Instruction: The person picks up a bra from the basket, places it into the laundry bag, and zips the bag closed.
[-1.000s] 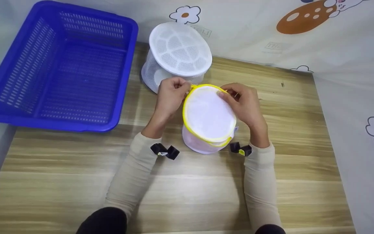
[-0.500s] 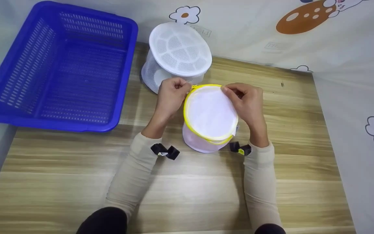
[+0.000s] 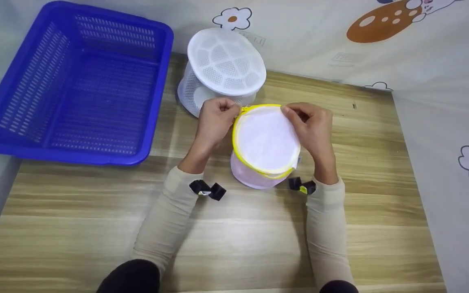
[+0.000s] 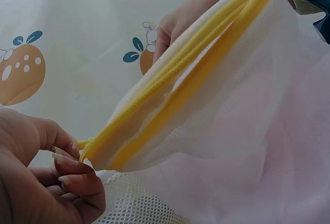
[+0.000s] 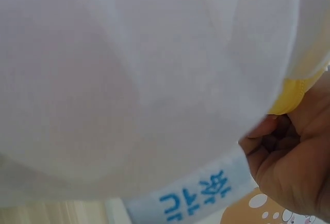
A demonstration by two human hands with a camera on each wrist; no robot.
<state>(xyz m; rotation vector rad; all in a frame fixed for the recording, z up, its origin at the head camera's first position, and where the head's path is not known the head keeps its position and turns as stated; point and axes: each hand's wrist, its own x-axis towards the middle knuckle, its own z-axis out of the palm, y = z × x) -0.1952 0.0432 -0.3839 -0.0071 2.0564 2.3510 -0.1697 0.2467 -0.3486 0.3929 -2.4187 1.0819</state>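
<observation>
A white mesh laundry bag [image 3: 265, 140] with a yellow zipper round its round top stands tilted between my hands. My left hand [image 3: 215, 120] pinches the zipper's end at the bag's far left edge; in the left wrist view a small yellow pull [image 4: 82, 145] shows at those fingers. That view also shows a gap between the two yellow zipper tapes [image 4: 206, 66]. With thumb and fingers, my right hand [image 3: 314, 126] pinches the rim at the far right. In the right wrist view, the pale cloth hides much, and a white label [image 5: 203, 190] with blue characters hangs below it.
Just behind the bag, a white mesh cylinder [image 3: 226, 61] with a round panelled top stands on the wooden table [image 3: 238, 240]. A large blue plastic basket [image 3: 147, 122] occupies the left side. A printed cloth [image 3: 307, 36] hangs along the back and right.
My right hand has slid a little right along the rim, its thumb moving off the top panel to the edge. The bag has shifted slightly right and away from me. My left hand keeps its place.
</observation>
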